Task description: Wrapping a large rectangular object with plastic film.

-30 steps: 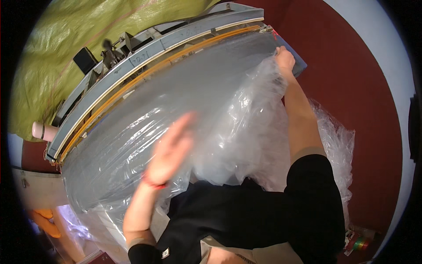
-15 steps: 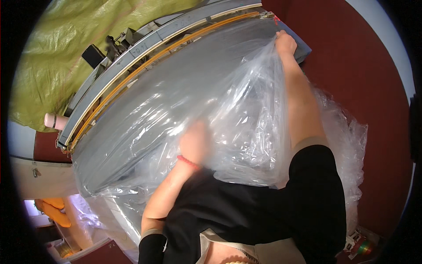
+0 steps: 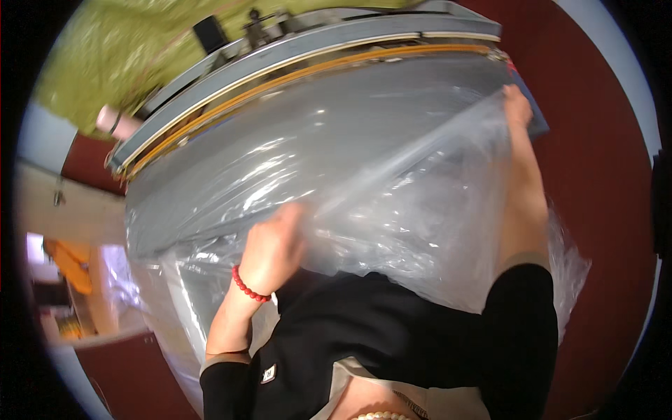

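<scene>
A large sheet of clear plastic film (image 3: 420, 217) lies in shiny folds across a grey table surface (image 3: 336, 112). At the far right corner my right hand (image 3: 516, 107) is closed on the film's edge, arm stretched out. A taut fold slants from there down toward my left hand (image 3: 273, 245), which wears a red bead bracelet. The left hand's fingers are curled in at the film, their tips blurred by motion. More film hangs down near my body and on the right.
A long metal frame with an orange strip (image 3: 308, 68) runs along the far edge. Behind it are a black box (image 3: 210, 33) and a yellow-green cover (image 3: 140, 52). A pink cylinder (image 3: 117, 122) sits at the frame's left end. The floor (image 3: 602, 210) is dark red.
My view has shifted, so the table appears turned and farther right. The left hand has moved left relative to my body. The right hand keeps its hold on the film, which is stretched flatter.
</scene>
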`<state>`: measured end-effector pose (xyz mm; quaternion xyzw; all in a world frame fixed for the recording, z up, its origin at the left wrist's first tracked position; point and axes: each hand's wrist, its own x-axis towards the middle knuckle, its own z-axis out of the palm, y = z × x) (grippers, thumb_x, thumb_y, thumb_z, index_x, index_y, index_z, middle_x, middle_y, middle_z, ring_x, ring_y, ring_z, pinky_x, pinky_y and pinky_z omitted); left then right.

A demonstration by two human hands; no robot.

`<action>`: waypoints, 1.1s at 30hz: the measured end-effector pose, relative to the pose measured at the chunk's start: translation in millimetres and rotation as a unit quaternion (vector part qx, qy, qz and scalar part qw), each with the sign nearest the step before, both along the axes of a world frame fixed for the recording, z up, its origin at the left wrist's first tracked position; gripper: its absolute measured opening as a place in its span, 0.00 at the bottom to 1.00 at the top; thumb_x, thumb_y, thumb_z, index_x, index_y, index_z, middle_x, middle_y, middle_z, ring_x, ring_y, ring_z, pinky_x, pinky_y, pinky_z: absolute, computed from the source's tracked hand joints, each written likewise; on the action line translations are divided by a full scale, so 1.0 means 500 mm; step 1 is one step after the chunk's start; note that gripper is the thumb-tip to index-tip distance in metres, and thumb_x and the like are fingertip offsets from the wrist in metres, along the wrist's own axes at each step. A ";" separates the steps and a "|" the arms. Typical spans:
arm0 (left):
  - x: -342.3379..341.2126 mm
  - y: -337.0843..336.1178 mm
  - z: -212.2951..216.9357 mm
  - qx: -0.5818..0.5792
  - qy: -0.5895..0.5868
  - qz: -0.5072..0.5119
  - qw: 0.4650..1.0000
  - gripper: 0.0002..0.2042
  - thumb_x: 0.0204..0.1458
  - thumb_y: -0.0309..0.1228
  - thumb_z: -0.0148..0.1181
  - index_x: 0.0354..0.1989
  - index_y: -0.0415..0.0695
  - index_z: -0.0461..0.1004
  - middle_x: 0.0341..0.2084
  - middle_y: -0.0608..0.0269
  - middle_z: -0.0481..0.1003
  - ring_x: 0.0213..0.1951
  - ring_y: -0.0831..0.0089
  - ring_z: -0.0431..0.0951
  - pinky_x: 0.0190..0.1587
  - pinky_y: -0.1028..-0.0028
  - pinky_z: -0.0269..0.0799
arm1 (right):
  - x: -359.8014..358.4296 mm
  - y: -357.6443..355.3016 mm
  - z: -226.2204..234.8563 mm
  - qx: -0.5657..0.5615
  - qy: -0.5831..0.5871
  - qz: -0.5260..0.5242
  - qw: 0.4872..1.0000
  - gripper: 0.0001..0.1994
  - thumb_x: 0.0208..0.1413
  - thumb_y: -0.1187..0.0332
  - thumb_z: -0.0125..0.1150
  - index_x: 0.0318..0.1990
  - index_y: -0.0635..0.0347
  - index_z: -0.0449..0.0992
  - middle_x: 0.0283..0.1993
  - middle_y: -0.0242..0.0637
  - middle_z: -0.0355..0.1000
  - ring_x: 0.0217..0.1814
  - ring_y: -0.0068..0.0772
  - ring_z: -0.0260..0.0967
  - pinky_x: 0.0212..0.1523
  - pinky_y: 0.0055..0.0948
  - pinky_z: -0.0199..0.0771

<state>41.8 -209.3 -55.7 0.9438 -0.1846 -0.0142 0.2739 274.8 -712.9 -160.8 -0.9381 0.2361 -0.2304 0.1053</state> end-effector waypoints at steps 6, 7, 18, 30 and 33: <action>-0.079 0.195 0.009 0.050 -0.191 0.233 0.952 0.15 0.28 0.11 0.43 0.28 0.38 0.67 0.26 0.55 0.69 0.27 0.59 0.71 0.28 0.70 0.68 | 0.003 -0.043 -0.019 -0.025 -0.010 0.009 1.000 0.16 0.53 0.50 0.39 0.37 0.48 0.68 0.36 0.47 0.69 0.40 0.56 0.63 0.36 0.48 0.62; -0.092 0.232 0.017 0.052 -0.228 0.248 0.940 0.15 0.28 0.10 0.42 0.28 0.37 0.67 0.25 0.57 0.69 0.27 0.64 0.72 0.29 0.74 0.67 | 0.003 -0.047 -0.024 -0.028 -0.008 0.011 1.000 0.16 0.53 0.50 0.38 0.37 0.49 0.67 0.36 0.47 0.69 0.40 0.56 0.63 0.35 0.48 0.62; -0.213 0.800 0.306 0.079 -0.276 0.491 0.823 0.07 0.44 0.26 0.49 0.33 0.40 0.68 0.24 0.65 0.69 0.28 0.73 0.69 0.33 0.79 0.63 | 0.043 -0.047 -0.055 -0.062 -0.015 0.046 0.997 0.17 0.55 0.50 0.36 0.36 0.50 0.67 0.32 0.48 0.69 0.35 0.57 0.64 0.31 0.48 0.62; -0.091 0.626 -0.092 0.351 0.049 0.352 0.866 0.22 0.44 0.29 0.51 0.52 0.46 0.60 0.44 0.49 0.66 0.41 0.55 0.70 0.34 0.61 0.69 | 0.029 -0.077 -0.044 -0.052 -0.007 0.025 0.998 0.18 0.55 0.52 0.37 0.37 0.55 0.67 0.35 0.47 0.69 0.39 0.54 0.64 0.34 0.44 0.63; -0.046 0.591 -0.082 0.372 0.215 0.401 0.809 0.22 0.45 0.31 0.51 0.52 0.46 0.60 0.44 0.52 0.66 0.42 0.56 0.69 0.38 0.62 0.68 | 0.026 -0.070 -0.037 -0.047 0.007 0.017 0.999 0.18 0.55 0.52 0.37 0.37 0.56 0.67 0.35 0.47 0.69 0.39 0.54 0.64 0.34 0.43 0.63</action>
